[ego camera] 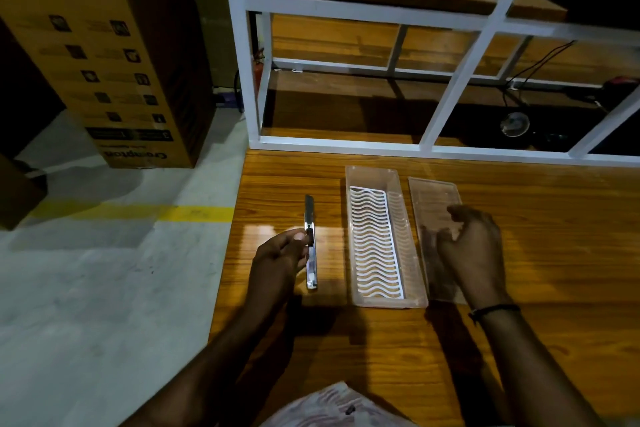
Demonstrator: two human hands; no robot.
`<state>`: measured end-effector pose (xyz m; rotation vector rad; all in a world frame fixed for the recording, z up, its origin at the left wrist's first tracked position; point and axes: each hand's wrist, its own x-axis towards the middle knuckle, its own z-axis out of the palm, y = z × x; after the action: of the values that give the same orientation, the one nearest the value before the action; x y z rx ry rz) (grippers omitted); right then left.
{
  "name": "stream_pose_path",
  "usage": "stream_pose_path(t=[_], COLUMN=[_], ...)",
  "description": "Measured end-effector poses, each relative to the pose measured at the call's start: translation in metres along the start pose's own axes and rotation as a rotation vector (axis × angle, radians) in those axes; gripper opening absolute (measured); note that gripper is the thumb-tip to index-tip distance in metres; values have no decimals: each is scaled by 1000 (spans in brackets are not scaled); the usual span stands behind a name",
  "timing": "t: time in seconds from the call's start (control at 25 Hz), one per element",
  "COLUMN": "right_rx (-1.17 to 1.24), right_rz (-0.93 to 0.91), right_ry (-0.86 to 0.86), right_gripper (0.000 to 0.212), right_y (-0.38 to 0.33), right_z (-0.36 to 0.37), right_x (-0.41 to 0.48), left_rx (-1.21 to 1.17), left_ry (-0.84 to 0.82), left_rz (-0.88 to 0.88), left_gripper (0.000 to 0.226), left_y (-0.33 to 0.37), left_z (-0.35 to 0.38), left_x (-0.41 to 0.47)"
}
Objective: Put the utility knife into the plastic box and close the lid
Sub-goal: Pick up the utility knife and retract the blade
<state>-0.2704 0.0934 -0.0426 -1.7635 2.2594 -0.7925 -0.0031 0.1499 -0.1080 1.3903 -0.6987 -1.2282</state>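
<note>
Head view puts both hands low over the wooden table [346, 340], and I read them first. My left hand [277, 258] has its fingertips pinched together at the slider of the utility knife [310, 243]; I judge it is gripping the knife at mid-body, though whether the knife is off the table I cannot tell. The knife runs lengthwise away from me, just left of the plastic box [382, 239] and roughly parallel to it, which would let it drop in without turning. My right hand [472, 250] rests on the lid [436, 208], fingers curled loosely against it; whether it truly grips I cannot tell. The lid lies flat beside the box on its right, touching or nearly so. The box stands open, with a white wavy grid insert [375, 243] on its floor and nothing else inside. Further out, a white metal frame [346, 144] edges the table, and a cardboard carton [114, 55] stands on the floor to the left.
</note>
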Motion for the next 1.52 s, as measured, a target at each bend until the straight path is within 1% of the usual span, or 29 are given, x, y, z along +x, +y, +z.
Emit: stream_pose_path(t=[0.12,0.2,0.24,0.32,0.4,0.52,0.68,0.84,0.96,1.08,1.24,1.36,1.44,1.52], right_rx=[114,157,165,118,-29,-251,-341,-272,-257,-278,-242,-153,-59,7], right_rz=[-215,-360,-400,-462,-533,-489,-478,-393,-346,-358,-335,-276,-222,-214], right_ry=[-9,-94,-156,-256,-318,-457,-504,-555,-536,-506,-528,-571,-569,-531], right_gripper=[37,32,30,26,23,15,12,12,9,8,10,19,23,26], right_y=[-53,-82,-96,-121,-140,-159,-161,-162,-162,-163,-163,-163,-164,-166], right_z=[5,15,23,44,66,87,103,107,108,110,108,100,93,84], right_x=[-12,-20,-25,-34,-41,-50,-51,-41,-40,-43,-40,-38,-36,-33], left_rx=[-78,-214,-262,-275,-250,-185,-116,-89,-67,-4,194,289,297,236], left_ry=[101,94,89,114,125,125,136,123,145,165,176,101,25,-34], left_rz=[-9,-38,-57,-87,-104,-103,-87,-66,-53,-35,36,52,55,64], left_gripper=[22,17,14,12,16,29,32,33,19,17,20,31,27,23], left_y=[-6,-8,-9,-10,-10,-12,-9,-10,-9,-5,-6,-2,2,6], left_z=[-11,-18,-21,-25,-26,-28,-29,-29,-26,-23,-19,-15,-12,-9], left_x=[5,9,10,11,9,6,2,-2,-3,-7,-13,-17,-19,-20])
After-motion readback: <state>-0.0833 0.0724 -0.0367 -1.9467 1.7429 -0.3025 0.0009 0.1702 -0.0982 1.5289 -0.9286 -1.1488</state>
